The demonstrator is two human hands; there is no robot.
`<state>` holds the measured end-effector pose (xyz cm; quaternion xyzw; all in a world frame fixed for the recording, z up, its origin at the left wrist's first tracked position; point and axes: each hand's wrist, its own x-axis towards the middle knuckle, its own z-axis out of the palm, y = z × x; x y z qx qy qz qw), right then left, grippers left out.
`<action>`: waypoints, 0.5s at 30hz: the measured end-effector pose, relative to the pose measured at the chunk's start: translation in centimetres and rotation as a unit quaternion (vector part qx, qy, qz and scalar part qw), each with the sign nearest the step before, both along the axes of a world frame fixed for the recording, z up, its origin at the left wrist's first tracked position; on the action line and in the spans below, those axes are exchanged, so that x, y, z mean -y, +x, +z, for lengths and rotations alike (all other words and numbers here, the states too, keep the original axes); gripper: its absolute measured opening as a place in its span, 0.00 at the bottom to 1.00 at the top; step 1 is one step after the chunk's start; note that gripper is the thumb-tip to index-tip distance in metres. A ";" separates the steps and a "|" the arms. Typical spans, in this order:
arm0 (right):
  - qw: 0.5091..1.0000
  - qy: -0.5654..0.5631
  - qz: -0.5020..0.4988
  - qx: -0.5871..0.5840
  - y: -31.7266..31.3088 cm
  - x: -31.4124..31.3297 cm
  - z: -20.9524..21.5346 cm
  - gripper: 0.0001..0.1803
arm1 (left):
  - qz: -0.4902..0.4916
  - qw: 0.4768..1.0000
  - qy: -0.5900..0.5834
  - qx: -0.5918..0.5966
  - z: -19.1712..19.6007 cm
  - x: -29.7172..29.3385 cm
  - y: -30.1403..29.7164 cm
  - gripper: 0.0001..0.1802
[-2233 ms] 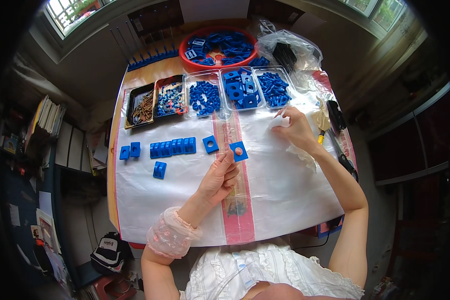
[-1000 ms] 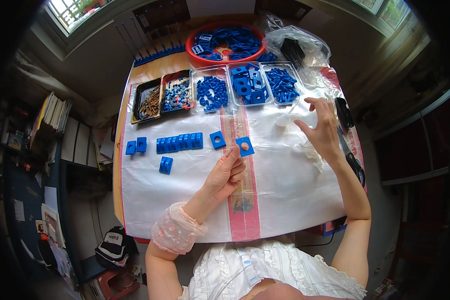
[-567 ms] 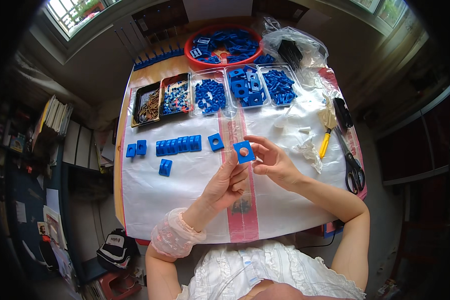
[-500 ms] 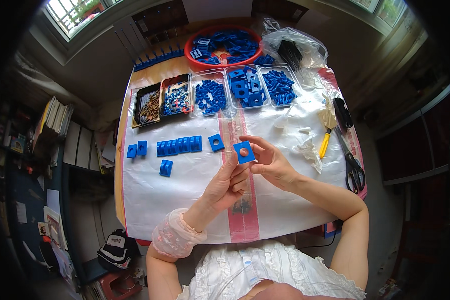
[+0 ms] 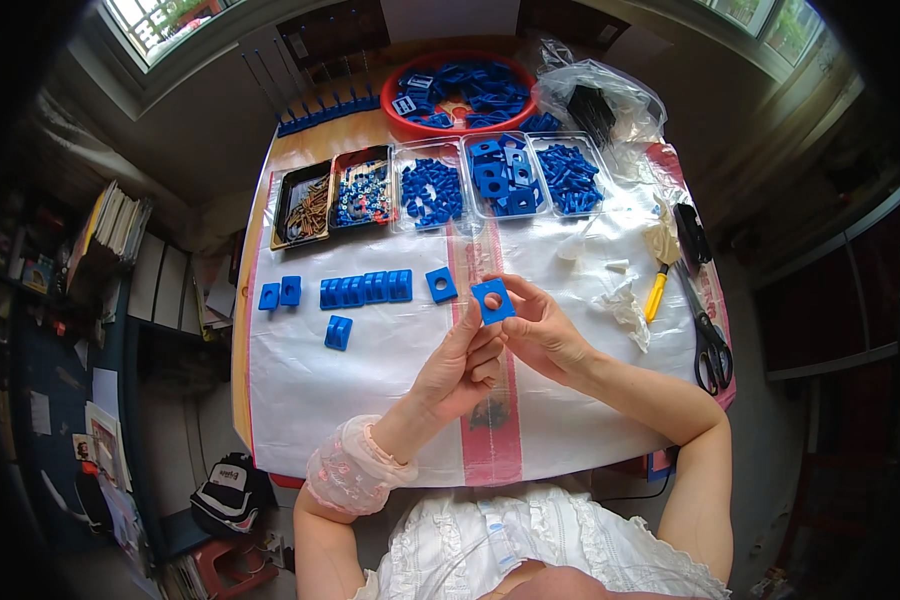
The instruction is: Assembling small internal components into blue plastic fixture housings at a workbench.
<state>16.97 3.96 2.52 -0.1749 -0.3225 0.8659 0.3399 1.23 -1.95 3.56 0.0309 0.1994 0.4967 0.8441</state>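
Between my hands, above the middle of the table, is a flat blue plastic plate with a round hole (image 5: 483,291). My left hand (image 5: 458,372) pinches it at its left and lower edge, the other fingers curled. My right hand (image 5: 542,335) grips its right side, thumb at the lower corner and index finger along the top. A similar blue holed plate (image 5: 440,284) lies on the cloth just left of it. Farther left stands a row of blue arched pieces (image 5: 366,289), with another arched piece (image 5: 338,333) in front and two blue holed pieces (image 5: 290,291) beyond.
Trays of screws (image 5: 306,212), small nuts (image 5: 364,190) and blue parts (image 5: 432,192) line the back. Behind them are a red basin (image 5: 391,122) of blue parts, a rod rack (image 5: 325,116) and a plastic bag (image 5: 638,100). Black scissors (image 5: 711,355) and a yellow-handled tool (image 5: 656,295) lie right.
The view has shifted slightly, so the tabletop things sit a little to the right. My right thumb has come up against the plate's lower corner; both hands stay in nearly the same place.
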 end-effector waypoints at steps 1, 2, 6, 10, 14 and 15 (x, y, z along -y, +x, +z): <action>1.000 -0.004 0.000 -0.005 0.0 0.0 0.1 0.37 | -0.001 1.000 0.000 0.000 0.0 0.0 0.0 0.16; 1.000 -0.009 -0.001 -0.010 -0.1 0.0 0.3 0.37 | -0.002 1.000 0.001 -0.001 0.0 0.0 0.0 0.16; 1.000 0.000 0.005 -0.005 -0.1 0.0 0.3 0.36 | -0.006 1.000 0.005 0.000 -0.1 0.0 0.0 0.16; 1.000 0.008 0.002 0.000 -0.1 -0.1 0.5 0.36 | -0.006 1.000 0.005 -0.007 -0.2 0.0 0.0 0.16; 0.999 0.030 -0.003 0.013 0.0 -0.3 0.5 0.35 | -0.013 1.000 0.015 -0.006 -0.2 0.0 -0.2 0.16; 0.999 0.036 -0.007 0.017 0.0 -0.4 0.5 0.35 | -0.015 1.000 0.014 -0.008 -0.3 -0.1 -0.2 0.16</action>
